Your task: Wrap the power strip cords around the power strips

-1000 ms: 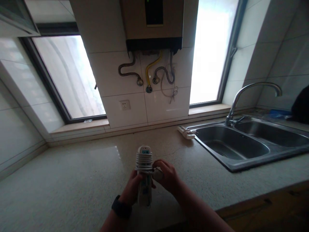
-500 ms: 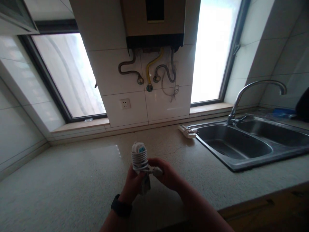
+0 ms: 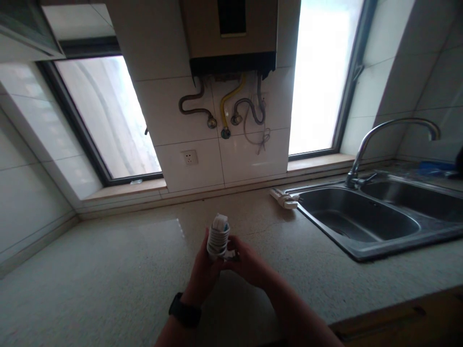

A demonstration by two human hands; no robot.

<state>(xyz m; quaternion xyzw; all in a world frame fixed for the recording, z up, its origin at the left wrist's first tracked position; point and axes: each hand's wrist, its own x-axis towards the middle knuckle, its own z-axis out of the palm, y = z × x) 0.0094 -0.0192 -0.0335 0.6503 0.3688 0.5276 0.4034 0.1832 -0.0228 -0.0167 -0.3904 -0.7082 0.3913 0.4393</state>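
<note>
A white power strip (image 3: 220, 222) stands tilted above the counter, its white cord (image 3: 218, 242) wound round it in several turns. My left hand (image 3: 203, 270), with a black watch on the wrist, is closed round the strip below the coils. At the right side of the strip, my right hand (image 3: 248, 264) pinches the plug (image 3: 230, 256) at the cord's end. Its fingers partly hide the plug. The lower part of the strip is hidden behind my hands.
A second white power strip (image 3: 284, 198) with a wrapped cord lies by the steel double sink (image 3: 356, 250). A curved tap (image 3: 388, 123) rises behind the sink. Pipes hang under a water heater (image 3: 202, 33) above the speckled counter (image 3: 108, 274). A wall socket (image 3: 189, 157) sits below.
The held strip has turned, showing its narrower side, and moved slightly right. My right fingers have closed in nearer to it with the plug. The camera view has shifted slightly.
</note>
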